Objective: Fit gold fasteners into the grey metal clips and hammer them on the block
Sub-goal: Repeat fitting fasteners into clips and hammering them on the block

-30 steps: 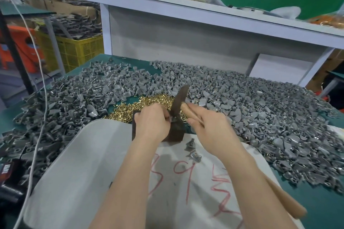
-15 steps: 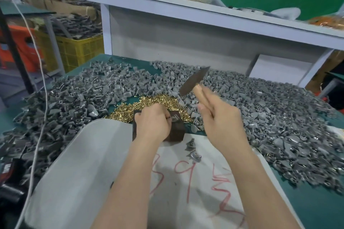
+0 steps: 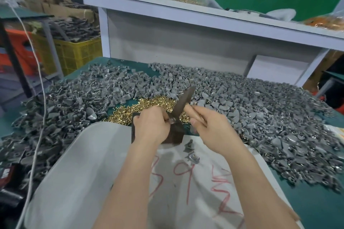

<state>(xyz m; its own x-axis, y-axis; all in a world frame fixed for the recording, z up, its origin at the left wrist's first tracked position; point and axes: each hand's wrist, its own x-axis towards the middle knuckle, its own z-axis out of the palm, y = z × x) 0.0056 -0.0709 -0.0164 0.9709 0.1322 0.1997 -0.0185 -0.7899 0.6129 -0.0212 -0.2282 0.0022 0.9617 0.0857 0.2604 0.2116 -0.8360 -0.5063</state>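
Observation:
My left hand [image 3: 151,125] pinches a grey metal clip [image 3: 172,121] on top of the dark block [image 3: 175,135]. My right hand [image 3: 211,127] grips the wooden handle of a hammer [image 3: 183,101]. Its dark head is down at the clip on the block. A heap of gold fasteners [image 3: 141,108] lies just behind the block. Grey clips [image 3: 260,109] cover the green table all around. Two clips [image 3: 191,152] lie on the white sack in front of the block.
A white sack [image 3: 104,163] with red marks spreads over the near table. A white cable [image 3: 40,83] hangs at the left. A yellow crate [image 3: 74,54] of grey parts stands far left. The white shelf [image 3: 204,16] above holds bags of fasteners.
The hammer was down at the block, rose up and to the right, and has swung down to the clip again. My left hand has stayed on the block.

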